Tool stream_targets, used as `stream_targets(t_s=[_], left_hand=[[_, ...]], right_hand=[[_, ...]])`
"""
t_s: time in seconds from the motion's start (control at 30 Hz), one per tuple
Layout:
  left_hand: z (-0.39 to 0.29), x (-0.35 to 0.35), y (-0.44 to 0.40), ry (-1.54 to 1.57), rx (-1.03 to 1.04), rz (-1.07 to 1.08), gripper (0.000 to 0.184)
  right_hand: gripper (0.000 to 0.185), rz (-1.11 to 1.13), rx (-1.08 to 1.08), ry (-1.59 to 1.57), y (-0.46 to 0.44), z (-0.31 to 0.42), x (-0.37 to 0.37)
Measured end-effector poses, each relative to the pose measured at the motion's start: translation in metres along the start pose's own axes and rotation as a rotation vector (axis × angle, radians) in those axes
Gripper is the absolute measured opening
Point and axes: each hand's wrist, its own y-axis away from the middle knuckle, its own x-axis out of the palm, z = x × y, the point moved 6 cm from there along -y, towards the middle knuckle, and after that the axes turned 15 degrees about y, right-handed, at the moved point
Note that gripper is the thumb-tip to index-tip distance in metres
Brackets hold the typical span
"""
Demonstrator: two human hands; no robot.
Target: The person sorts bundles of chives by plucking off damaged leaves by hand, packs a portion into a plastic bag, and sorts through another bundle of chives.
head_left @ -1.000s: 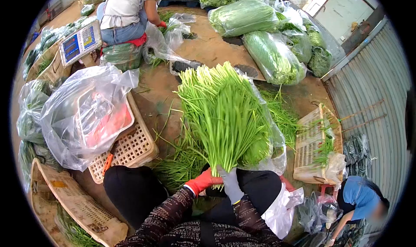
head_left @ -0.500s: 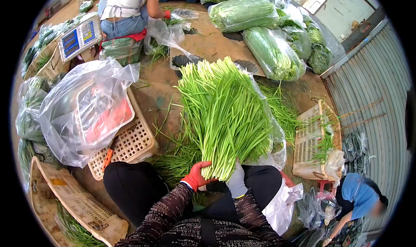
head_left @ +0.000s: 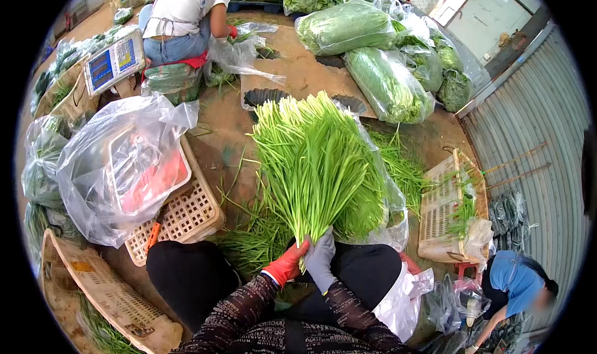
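Note:
A large bunch of garlic chives [head_left: 314,174] fans out in front of me, pale stem ends at the top, leaves narrowing toward my lap. My left hand [head_left: 287,264], in a red glove, is closed around the narrow lower end. Pressed against the same end from the other side is my right hand [head_left: 320,259], in a grey glove, also closed. The two hands nearly touch, and a few leaf tips poke out below them. Under and beside the bunch lies a clear plastic sheet [head_left: 398,214]. Loose chives [head_left: 258,245] are strewn on the floor beneath.
At left, clear plastic bags [head_left: 87,195] cover a tray on an upturned crate [head_left: 202,211], with an orange-handled knife [head_left: 153,234]. A scale [head_left: 115,62] stands behind. Crates [head_left: 435,211] flank me. Bagged greens [head_left: 388,87] lie ahead. Two co-workers [head_left: 183,21] bend nearby.
My hands have come closer together, squeezing the lower end of the bunch into a narrower neck. The right hand has shifted left, and the leaves now spread in a fan above.

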Motion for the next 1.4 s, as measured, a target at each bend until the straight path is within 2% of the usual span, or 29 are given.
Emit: stream_targets(t_s=[0.07, 0.13, 0.2, 0.27, 0.3, 0.33, 0.43, 0.53, 0.57, 0.6, 0.67, 0.7, 0.73, 0.8, 0.9, 0.93, 0.97, 1.07, 1.13, 1.17, 1.2, 1.33, 1.37, 1.4], left_hand=[[-0.001, 0.001, -0.003, 0.002, 0.008, 0.027, 0.068], [-0.003, 0.022, 0.003, -0.031, 0.021, 0.209, 0.070], [-0.002, 0.028, 0.006, -0.029, -0.023, 0.170, 0.068], [0.001, 0.035, 0.008, -0.012, -0.082, 0.120, 0.060], [0.001, 0.044, 0.011, 0.003, -0.093, 0.109, 0.054], [0.006, 0.031, 0.006, -0.001, -0.096, 0.114, 0.054], [0.016, -0.039, -0.016, -0.024, 0.056, -0.040, 0.040], [0.011, -0.037, -0.013, -0.070, 0.048, -0.001, 0.042], [0.007, -0.031, -0.009, -0.053, 0.044, 0.002, 0.044], [0.001, -0.016, -0.003, -0.037, 0.041, 0.006, 0.045], [-0.004, 0.018, 0.016, 0.104, -0.158, 0.000, 0.050], [-0.005, 0.032, 0.020, 0.069, -0.114, 0.024, 0.044], [-0.007, 0.048, 0.024, 0.097, -0.073, 0.101, 0.045], [-0.007, 0.052, 0.031, 0.050, -0.138, 0.207, 0.054], [-0.010, 0.058, 0.041, 0.003, -0.129, 0.285, 0.062], [-0.011, 0.060, 0.045, 0.006, -0.130, 0.290, 0.062], [-0.012, 0.060, 0.050, -0.052, -0.112, 0.258, 0.057], [-0.022, 0.055, 0.056, -0.150, -0.085, 0.218, 0.050], [-0.026, 0.048, 0.053, -0.297, -0.151, 0.227, 0.051], [-0.034, 0.051, 0.053, -0.336, -0.048, 0.218, 0.047], [-0.038, 0.052, 0.050, -0.343, -0.036, 0.231, 0.047], [-0.058, 0.040, 0.044, -0.312, 0.060, 0.171, 0.049], [-0.059, 0.038, 0.043, -0.303, 0.077, 0.164, 0.048], [-0.060, 0.036, 0.042, -0.292, 0.092, 0.155, 0.048]], right_hand=[[0.085, 0.007, 0.010, -0.072, -0.003, -0.001, 0.001], [0.081, 0.051, 0.002, -0.220, -0.001, 0.000, -0.003], [0.078, 0.048, -0.025, -0.299, 0.004, 0.002, -0.013], [0.080, -0.065, -0.214, -0.178, 0.006, 0.012, -0.030], [0.080, -0.065, -0.224, -0.132, 0.006, 0.015, -0.037], [0.080, -0.071, -0.222, -0.132, 0.006, 0.015, -0.044], [0.079, -0.111, -0.399, 0.158, 0.003, 0.023, -0.061], [0.079, -0.025, -0.444, 0.157, -0.003, 0.019, -0.065], [0.066, -0.078, -0.474, 0.116, -0.005, 0.018, -0.072], [0.066, -0.082, -0.474, 0.114, -0.006, 0.016, -0.073], [0.048, -0.042, -0.140, -0.628, -0.015, -0.006, -0.072], [0.036, -0.085, 0.009, -0.780, -0.019, 0.002, -0.097], [0.036, -0.112, 0.111, -0.897, -0.022, -0.011, -0.085], [0.038, -0.147, 0.184, -0.925, -0.028, -0.012, -0.095], [0.040, -0.150, 0.192, -0.988, -0.038, -0.017, -0.097], [0.041, -0.149, 0.199, -1.066, -0.040, -0.020, -0.098], [0.040, -0.144, 0.195, -0.954, -0.041, -0.023, -0.103], [0.039, -0.165, 0.170, -0.978, -0.059, -0.042, -0.095], [0.039, -0.183, 0.185, -1.055, -0.074, -0.035, -0.113], [0.040, -0.268, 0.110, -0.964, -0.083, -0.032, -0.125], [0.041, -0.353, 0.028, -0.872, -0.093, -0.028, -0.138], [0.043, -0.297, -0.120, -0.807, -0.133, -0.011, -0.166], [0.050, -0.244, -0.117, -0.793, -0.141, -0.008, -0.169], [0.050, -0.247, -0.127, -0.791, -0.151, -0.007, -0.172]])
